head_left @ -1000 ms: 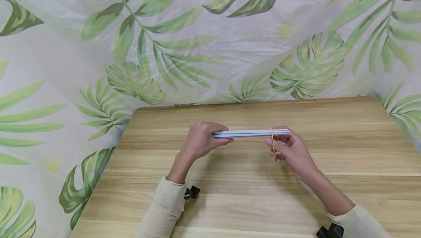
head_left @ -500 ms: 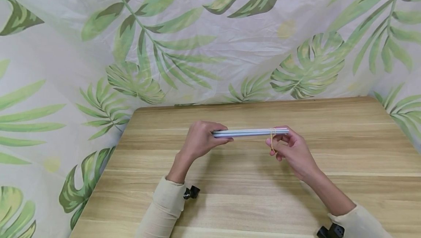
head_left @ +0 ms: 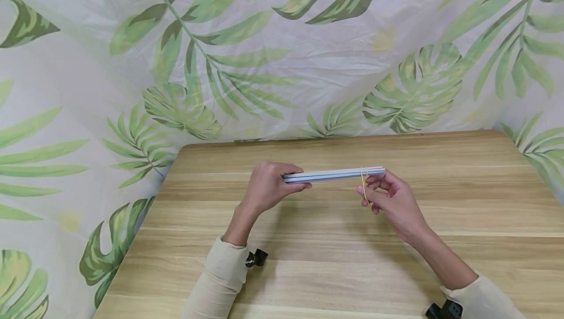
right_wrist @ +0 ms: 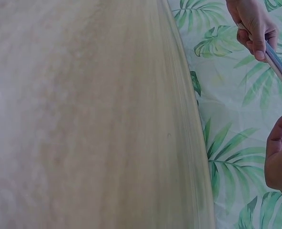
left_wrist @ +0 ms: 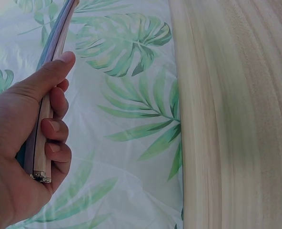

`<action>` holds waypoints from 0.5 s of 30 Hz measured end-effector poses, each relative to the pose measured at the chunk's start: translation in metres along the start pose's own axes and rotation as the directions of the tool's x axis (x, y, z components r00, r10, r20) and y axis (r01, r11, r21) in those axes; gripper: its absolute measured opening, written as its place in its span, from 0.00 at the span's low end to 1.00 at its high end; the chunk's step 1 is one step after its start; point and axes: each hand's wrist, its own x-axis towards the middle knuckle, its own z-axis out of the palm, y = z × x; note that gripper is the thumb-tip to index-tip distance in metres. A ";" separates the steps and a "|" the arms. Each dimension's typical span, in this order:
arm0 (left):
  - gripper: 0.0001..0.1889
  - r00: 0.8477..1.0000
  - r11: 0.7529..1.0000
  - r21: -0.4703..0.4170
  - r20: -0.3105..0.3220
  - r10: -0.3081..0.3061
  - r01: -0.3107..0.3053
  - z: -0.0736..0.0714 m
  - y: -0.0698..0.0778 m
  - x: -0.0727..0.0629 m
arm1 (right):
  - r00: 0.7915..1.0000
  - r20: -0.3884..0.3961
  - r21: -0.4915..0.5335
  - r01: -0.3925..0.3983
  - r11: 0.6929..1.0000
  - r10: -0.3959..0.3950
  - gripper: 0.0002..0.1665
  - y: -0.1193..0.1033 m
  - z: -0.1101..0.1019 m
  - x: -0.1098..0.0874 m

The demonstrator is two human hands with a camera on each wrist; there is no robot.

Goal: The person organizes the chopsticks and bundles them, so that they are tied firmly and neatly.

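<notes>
My left hand (head_left: 269, 186) grips the left end of a bundle of slender pastel sticks (head_left: 330, 176) that look like pencils, held level above the table. In the left wrist view the thumb lies along the sticks (left_wrist: 44, 138) and the fingers curl round them, their cut ends showing by the palm. Near the bundle's right end a thin yellow rubber band (head_left: 364, 182) loops round it and hangs down in a stretched strand. My right hand (head_left: 394, 204) pinches that strand between thumb and fingers, other fingertips behind the sticks' right end. In the right wrist view the right hand (right_wrist: 280, 148) is partly cut off.
Below the hands spreads a wood-grain table (head_left: 308, 270), its rounded far corners against a leaf-patterned cloth (head_left: 326, 64). Small black cameras sit at the left cuff (head_left: 257, 258) and right cuff (head_left: 445, 309).
The right end of the bundle has risen slightly, so it now tilts up to the right. The rubber band's hanging strand looks straighter and tighter. Both hands have barely moved.
</notes>
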 end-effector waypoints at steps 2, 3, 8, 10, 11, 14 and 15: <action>0.12 1.000 1.000 0.009 -0.002 -0.007 0.007 0.000 0.000 0.000 | 1.000 0.007 0.005 -0.004 1.000 0.004 0.09 0.000 0.000 0.000; 0.12 1.000 1.000 0.012 -0.004 -0.012 0.012 -0.001 0.000 0.000 | 1.000 0.010 0.007 -0.004 1.000 0.004 0.09 0.000 -0.001 0.000; 0.12 0.999 0.999 0.025 -0.021 -0.033 0.033 -0.001 0.000 0.000 | 1.000 0.012 0.002 0.016 1.000 -0.016 0.09 0.001 -0.001 -0.001; 0.13 0.999 0.999 0.027 -0.027 -0.041 0.042 -0.001 0.000 0.000 | 0.999 0.014 -0.001 0.031 1.000 -0.031 0.06 0.001 -0.001 -0.001; 0.13 0.999 0.998 0.029 -0.029 -0.046 0.047 -0.001 0.000 0.000 | 0.999 0.018 0.000 0.040 0.999 -0.040 0.06 0.002 -0.001 -0.001; 0.13 0.998 0.998 0.033 -0.031 -0.060 0.061 -0.001 0.000 0.000 | 0.997 0.030 -0.003 0.066 0.998 -0.066 0.09 0.002 -0.001 -0.001; 0.14 0.997 0.997 0.033 -0.031 -0.066 0.067 -0.002 0.000 0.000 | 0.997 0.034 -0.007 0.073 0.997 -0.073 0.09 0.003 -0.001 -0.001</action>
